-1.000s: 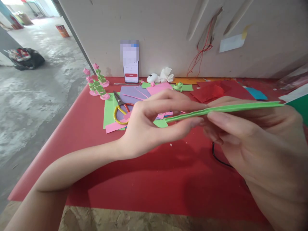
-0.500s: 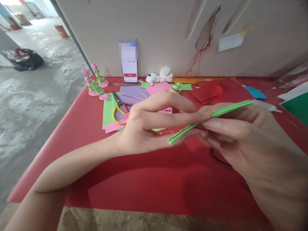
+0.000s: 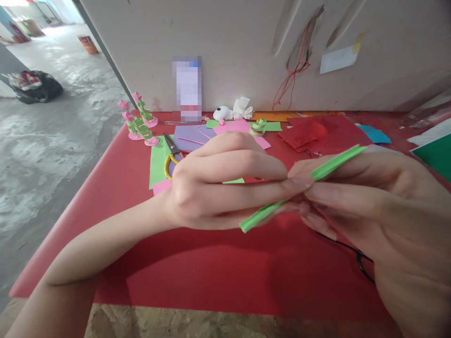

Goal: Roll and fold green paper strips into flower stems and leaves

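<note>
With your pinched fingertips as the dial's centre, the green paper strip (image 3: 334,163) is slanting from eight o'clock up to two, lying above the red tabletop (image 3: 197,272). You are probably holding it aloft so that both hands are reaching its middle, while its two ends are jutting free.

The scissors (image 3: 172,147) are resting on coloured paper between nine and ten o'clock, seemingly parked there because the strip is occupying both hands. At ten, the paper flowers (image 3: 135,126) are standing on round pink bases, likely grouped at the edge to avoid knocks. Between ten and eleven, the phone (image 3: 188,89) is leaning nearly upright, apparently so that its screen is facing you.

Your left hand (image 3: 197,192) is grasping the strip between thumb and forefinger, with only the paper's thickness parting them; its other fingers are curling loosely. Your right hand (image 3: 380,211) is pressing its thumb onto the strip from your side, its fingers sitting behind or beneath. Neither hand is clenching into a fist or letting go. The fingertips are crowding together, hiding exactly where those behind the paper are bearing.
</note>
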`<state>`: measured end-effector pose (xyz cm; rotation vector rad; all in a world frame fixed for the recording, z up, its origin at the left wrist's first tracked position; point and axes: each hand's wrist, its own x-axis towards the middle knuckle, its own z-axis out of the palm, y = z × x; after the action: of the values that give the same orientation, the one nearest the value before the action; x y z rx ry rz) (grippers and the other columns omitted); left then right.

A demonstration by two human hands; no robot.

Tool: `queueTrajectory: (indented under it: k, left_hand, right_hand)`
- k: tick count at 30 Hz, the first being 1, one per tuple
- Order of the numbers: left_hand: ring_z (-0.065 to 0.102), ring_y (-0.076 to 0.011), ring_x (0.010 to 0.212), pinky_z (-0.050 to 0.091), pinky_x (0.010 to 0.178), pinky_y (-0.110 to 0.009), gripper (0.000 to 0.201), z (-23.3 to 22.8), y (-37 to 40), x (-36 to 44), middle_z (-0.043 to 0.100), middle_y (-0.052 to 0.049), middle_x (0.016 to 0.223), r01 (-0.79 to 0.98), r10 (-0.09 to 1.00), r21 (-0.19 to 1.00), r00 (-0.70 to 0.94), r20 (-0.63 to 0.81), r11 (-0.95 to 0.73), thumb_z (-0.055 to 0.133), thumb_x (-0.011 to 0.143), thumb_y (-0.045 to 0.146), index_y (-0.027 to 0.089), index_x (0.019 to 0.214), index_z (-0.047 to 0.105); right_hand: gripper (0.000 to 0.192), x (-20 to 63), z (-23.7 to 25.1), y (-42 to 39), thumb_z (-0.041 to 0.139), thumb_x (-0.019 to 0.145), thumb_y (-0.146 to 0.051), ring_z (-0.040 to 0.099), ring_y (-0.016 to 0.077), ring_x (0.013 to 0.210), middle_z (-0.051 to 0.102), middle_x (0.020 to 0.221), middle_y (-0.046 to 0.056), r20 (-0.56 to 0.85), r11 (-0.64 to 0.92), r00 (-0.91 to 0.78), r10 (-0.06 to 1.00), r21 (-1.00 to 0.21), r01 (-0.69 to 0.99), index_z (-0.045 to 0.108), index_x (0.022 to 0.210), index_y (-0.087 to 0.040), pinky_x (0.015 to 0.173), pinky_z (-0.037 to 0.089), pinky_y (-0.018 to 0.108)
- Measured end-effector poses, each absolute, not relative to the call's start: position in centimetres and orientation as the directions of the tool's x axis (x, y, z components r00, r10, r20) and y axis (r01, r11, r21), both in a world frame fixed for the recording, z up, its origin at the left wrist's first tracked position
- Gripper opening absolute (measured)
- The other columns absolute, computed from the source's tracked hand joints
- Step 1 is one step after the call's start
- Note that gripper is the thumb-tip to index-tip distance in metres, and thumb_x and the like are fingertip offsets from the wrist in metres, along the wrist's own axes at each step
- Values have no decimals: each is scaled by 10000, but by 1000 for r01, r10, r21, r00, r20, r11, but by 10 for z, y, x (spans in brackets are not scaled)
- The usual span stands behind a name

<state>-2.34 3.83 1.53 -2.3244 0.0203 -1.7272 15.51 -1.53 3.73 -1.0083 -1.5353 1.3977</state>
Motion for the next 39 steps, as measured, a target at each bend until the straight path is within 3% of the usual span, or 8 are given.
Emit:
queueTrajectory:
  k: [3, 5, 7, 12, 15, 24, 34, 39]
  left_hand:
    - [593, -44, 646, 550, 639, -175, 167, 9, 36, -23, 677, 66, 804, 173, 19, -43, 338, 941, -984, 538, 862, 229, 267, 761, 665]
    - [612, -49, 692, 547, 653, -176, 176, 8, 36, -23, 672, 40, 823, 151, 48, -7, 352, 935, -988, 521, 862, 193, 227, 787, 677]
    - [600, -36, 638, 544, 616, -138, 139, 9, 35, -24, 654, 15, 753, 2, -137, -144, 313, 940, -990, 585, 823, 231, 169, 747, 684]
    - [660, -39, 826, 533, 754, -124, 149, 8, 29, -26, 650, 77, 875, 160, 229, 183, 350, 908, -970, 540, 850, 209, 199, 908, 676]
    - [656, -51, 776, 552, 714, -128, 122, 6, 26, -23, 677, 30, 831, 68, 211, 200, 299, 931, -978, 620, 804, 193, 155, 906, 675]
    - [635, -61, 735, 562, 676, -165, 96, 9, 16, -18, 653, 15, 791, 11, 409, 425, 296, 863, -905, 636, 799, 193, 180, 880, 687]
    - [620, -70, 678, 559, 610, -198, 173, 11, 8, -14, 644, 47, 716, -9, 593, 607, 201, 780, -795, 621, 782, 99, 239, 838, 707]
    - [633, -72, 693, 573, 634, -190, 162, 13, 6, -14, 655, 50, 703, -10, 644, 658, 196, 739, -753, 620, 777, 81, 219, 802, 702]
  right_hand:
    - [136, 156, 39, -19, 630, 778, -317, 504, 64, 420, 583, 523, -48, 98, 140, -320, 942, -984, 112, 717, 682, -358, 344, 394, 168]
    - [146, 155, 39, -20, 635, 765, -318, 499, 67, 419, 569, 511, -40, 134, 184, -279, 951, -970, 158, 704, 637, -321, 341, 394, 166]
    - [110, 154, 38, -19, 655, 740, -312, 471, 61, 404, 560, 501, -43, 164, 202, -217, 962, -965, 167, 703, 640, -315, 318, 363, 161]
    - [95, 152, 36, -16, 673, 713, -252, 467, 58, 409, 587, 527, -51, 173, 190, -151, 973, -975, 112, 716, 690, -333, 320, 356, 169]
    - [107, 153, 36, -17, 668, 723, -238, 461, 53, 403, 592, 538, -54, 205, 220, -128, 970, -968, 122, 716, 694, -329, 340, 369, 182]
    - [135, 151, 37, -17, 675, 724, -244, 450, 67, 446, 545, 547, -38, 242, 262, -141, 960, -955, 143, 715, 670, -361, 333, 290, 205]
    - [304, 148, 35, -20, 661, 757, -200, 544, 36, 563, 634, 685, -105, 357, 384, -146, 923, -883, 270, 696, 842, -489, 435, 448, 148]
    - [242, 148, 34, -22, 656, 763, -196, 549, 22, 610, 620, 687, -97, 424, 432, -104, 900, -832, 348, 717, 828, -421, 541, 502, 146]
